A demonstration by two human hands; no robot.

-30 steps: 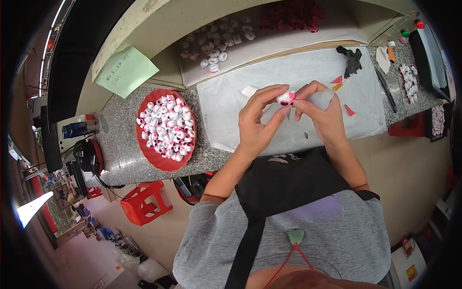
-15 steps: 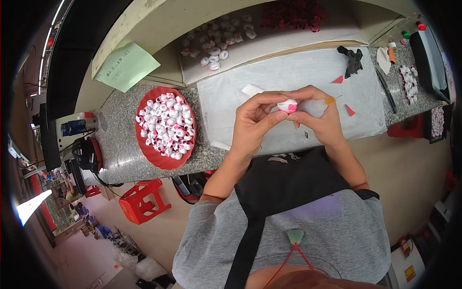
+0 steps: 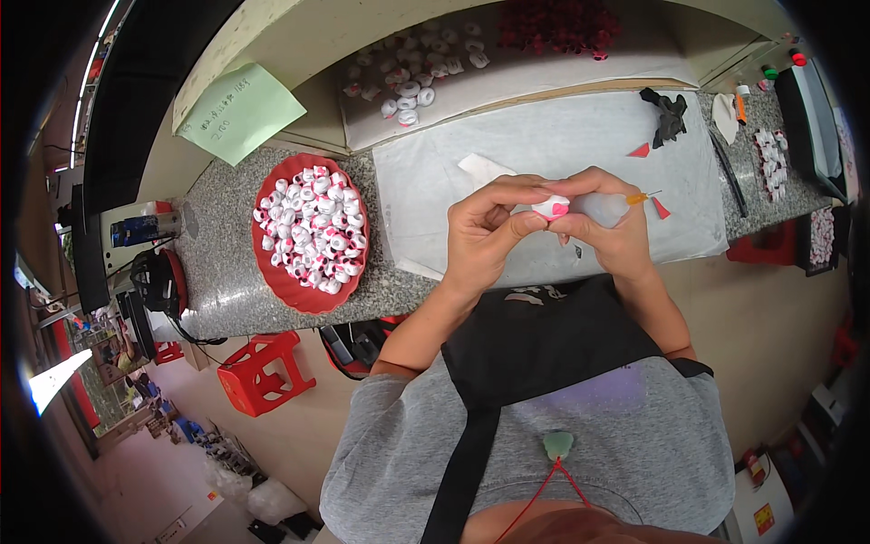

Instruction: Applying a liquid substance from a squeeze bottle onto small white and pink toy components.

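Both hands meet over the white sheet point(image 3: 544, 145) on the bench point(image 3: 217, 263): the left hand point(image 3: 485, 231) is closed, fingertips pinching a small white-and-pink piece point(image 3: 551, 208). The right hand point(image 3: 607, 227) is wrapped around a clear bottle point(image 3: 605, 207) whose orange nozzle points right. A red plate point(image 3: 272, 272) of similar pieces sits well to the left.

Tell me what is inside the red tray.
The red tray holds a heap of small white and pink pieces. Whatever lies beneath the heap, including most of the tray's floor, is covered.
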